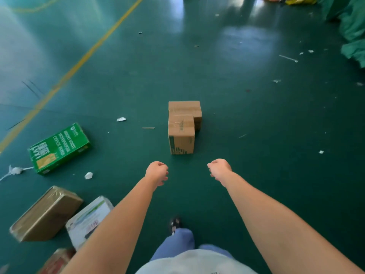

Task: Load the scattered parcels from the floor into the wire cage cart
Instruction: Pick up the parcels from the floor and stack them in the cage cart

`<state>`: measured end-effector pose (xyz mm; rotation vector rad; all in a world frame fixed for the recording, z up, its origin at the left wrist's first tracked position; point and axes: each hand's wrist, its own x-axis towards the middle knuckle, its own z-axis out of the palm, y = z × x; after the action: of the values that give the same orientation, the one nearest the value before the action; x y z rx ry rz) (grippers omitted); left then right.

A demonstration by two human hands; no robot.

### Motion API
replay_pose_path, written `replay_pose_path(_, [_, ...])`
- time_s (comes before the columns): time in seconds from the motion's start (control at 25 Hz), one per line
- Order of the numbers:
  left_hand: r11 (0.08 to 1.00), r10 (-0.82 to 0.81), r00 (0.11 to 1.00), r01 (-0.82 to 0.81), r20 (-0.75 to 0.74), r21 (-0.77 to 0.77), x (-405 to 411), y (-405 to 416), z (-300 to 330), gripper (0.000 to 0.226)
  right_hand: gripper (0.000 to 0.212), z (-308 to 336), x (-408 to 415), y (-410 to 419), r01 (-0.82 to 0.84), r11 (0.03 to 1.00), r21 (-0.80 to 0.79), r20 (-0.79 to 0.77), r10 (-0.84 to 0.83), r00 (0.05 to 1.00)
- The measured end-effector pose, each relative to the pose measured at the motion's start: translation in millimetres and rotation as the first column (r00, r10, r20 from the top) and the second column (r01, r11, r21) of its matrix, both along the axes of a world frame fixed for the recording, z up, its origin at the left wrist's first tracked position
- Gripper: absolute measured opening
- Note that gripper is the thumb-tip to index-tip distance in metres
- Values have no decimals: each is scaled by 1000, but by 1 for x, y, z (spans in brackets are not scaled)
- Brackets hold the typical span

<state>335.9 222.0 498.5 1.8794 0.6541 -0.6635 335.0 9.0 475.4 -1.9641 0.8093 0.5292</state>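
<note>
- A glossy dark green floor (237,119) carries everything; a yellow line (79,64) runs slantwise across its upper left.
- Two brown cardboard boxes (181,133) stand near the middle, touching each other.
- A green office-paper box (59,148) lies at the left.
- A taped brown parcel (45,214) and a white parcel (88,218) lie side by side at lower left.
- White paper scraps (88,175) and small litter lie scattered about.
- Green cloth (351,26) is heaped at the upper right.

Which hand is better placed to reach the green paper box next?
Left. The left hand hangs on the same side as the green box, with bare floor between them. The right hand would have to cross the body. Both hold nothing.
</note>
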Motion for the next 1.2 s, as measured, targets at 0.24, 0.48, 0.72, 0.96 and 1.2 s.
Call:
replay_pose_path(0.24, [992, -111, 992, 114, -53, 48, 157, -15, -4, 15, 21, -3, 135, -13, 33, 999, 18, -48, -32, 998])
replay_pose_path(0.48, [984, -125, 981, 142, -147, 107, 320, -51, -55, 16, 34, -69, 297, -48, 10, 1000, -26, -123, -13, 992])
replay_pose_path(0.72, [991, -75, 939, 108, -335, 82, 462, -93, -147, 26, 33, -158, 447, -62, -81, 995, 55, -296, 94, 951])
replay_pose_path(0.96, [996, -28, 925, 59, -378, 70, 545, -104, -273, 33, 44, -278, 525, -58, -13, 996, 89, -401, 48, 915])
replay_pose_path(1.2, [998, -44, 904, 56, -426, 16, 561, -78, -366, 42, 43, -370, 522, -28, 244, 958, 154, -482, -143, 864])
